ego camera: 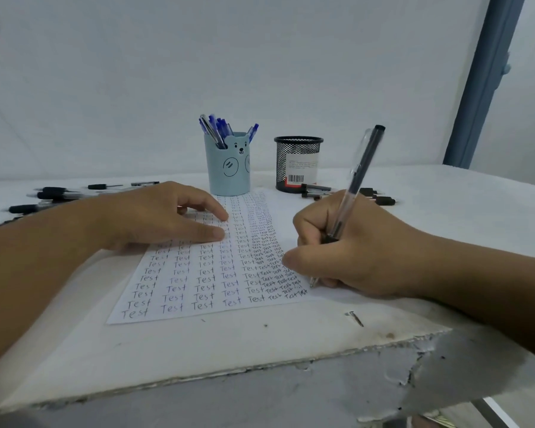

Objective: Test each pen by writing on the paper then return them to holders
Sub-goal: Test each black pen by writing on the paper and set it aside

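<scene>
On the paper [198, 273], right hand [346, 251] is writing.
Its curled fingers are gripping the pen [349, 193], tip touching paper; left hand [164, 217] is pressing flat, fingers straight.

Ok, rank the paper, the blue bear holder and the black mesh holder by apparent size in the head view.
1. Paper, clearly largest.
2. Blue bear holder.
3. Black mesh holder, slightly smaller-looking; both stand about equally far away, so that gap is slim.
</scene>
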Motion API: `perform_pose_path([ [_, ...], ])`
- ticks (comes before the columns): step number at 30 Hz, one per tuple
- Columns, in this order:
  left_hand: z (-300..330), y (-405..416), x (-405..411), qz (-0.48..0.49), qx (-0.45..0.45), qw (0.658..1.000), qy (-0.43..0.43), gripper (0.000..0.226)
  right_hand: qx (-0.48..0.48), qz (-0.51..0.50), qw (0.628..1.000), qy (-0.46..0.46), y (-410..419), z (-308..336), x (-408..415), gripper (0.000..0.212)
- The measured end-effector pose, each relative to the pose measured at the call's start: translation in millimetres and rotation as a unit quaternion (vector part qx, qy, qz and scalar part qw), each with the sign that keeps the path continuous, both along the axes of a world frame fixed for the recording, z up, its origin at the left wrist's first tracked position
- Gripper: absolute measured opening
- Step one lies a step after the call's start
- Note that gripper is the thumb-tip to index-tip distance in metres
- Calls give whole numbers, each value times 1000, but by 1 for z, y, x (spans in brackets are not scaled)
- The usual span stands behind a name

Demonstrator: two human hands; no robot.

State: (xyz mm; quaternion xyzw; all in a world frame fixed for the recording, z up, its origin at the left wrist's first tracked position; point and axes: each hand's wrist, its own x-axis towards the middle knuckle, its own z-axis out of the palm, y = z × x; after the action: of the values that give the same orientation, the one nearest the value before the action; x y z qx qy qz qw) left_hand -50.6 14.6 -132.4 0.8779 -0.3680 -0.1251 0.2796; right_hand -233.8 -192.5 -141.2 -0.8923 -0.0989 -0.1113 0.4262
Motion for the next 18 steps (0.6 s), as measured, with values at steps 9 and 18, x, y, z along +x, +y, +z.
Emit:
perform_pose_path([
  [9, 0, -1, -2, 6, 1, 1000, 3, 55, -21, -8, 1000, 5, 3, 1, 0, 42],
  [18, 0, -1, -4, 10, -8, 1000, 0, 45, -9, -6, 1000, 10, 2, 0, -2, 41],
])
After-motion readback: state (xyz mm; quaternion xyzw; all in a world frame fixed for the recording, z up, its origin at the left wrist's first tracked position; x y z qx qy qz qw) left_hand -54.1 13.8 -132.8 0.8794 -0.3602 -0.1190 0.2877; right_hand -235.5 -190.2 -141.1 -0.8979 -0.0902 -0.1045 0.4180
